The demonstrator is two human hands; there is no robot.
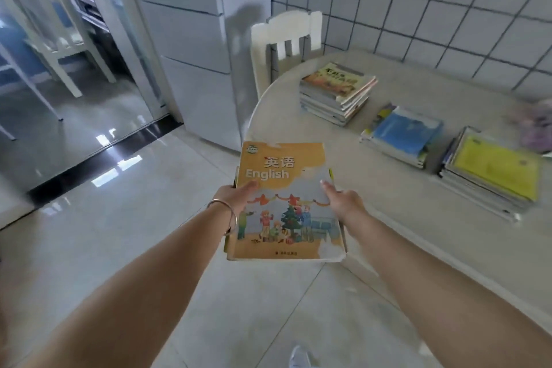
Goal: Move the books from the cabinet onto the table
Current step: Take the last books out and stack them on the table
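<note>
Small stack of books, orange English textbook on top, held level in front of me over floor, just short of table edge. My left hand clamps stack's left side, thumb on cover; bangle at wrist. My right hand clamps right side, thumb on top. Pale table at right carries three book piles in row. White chair behind it, tiled wall, white fridge, glossy tiled floor.

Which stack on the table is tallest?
The far-left stack, orange cover on top, nearest the white chair; the blue-topped and yellow-topped stacks sit lower.
</note>
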